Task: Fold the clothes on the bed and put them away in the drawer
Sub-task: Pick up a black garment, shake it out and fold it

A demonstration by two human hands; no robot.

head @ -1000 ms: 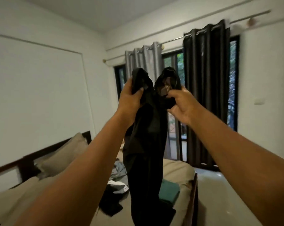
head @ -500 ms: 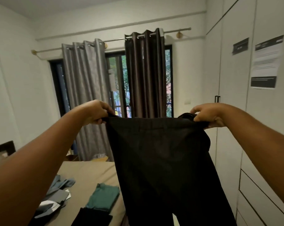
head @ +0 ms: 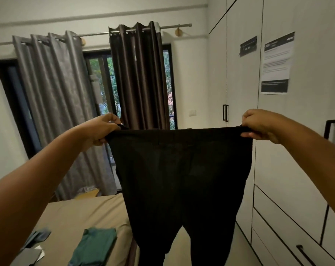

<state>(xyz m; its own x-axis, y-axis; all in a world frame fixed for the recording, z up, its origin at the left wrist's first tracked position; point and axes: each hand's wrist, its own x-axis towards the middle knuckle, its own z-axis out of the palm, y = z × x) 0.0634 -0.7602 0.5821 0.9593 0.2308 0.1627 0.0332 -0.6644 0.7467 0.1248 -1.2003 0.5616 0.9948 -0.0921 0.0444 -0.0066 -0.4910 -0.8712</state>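
Two raised hands hold a pair of black trousers (head: 182, 179) stretched out by the waistband, above the edge of the bed (head: 76, 214).

The left arm reaches forward and up from the lower left, and the left hand (head: 100, 131) is clenched on the waistband's left corner, knuckles up, fingers curled under the cloth. The trousers hang flat between the hands, waistband taut and level, legs dropping past the bed's edge and out of view. The right hand (head: 258, 125) grasps the right corner the same way, thumb beneath, its arm coming in from the right. On the bed, a folded green garment (head: 94, 246) lies just left of the trouser legs. The wardrobe's drawer (head: 289, 217) at right is closed.
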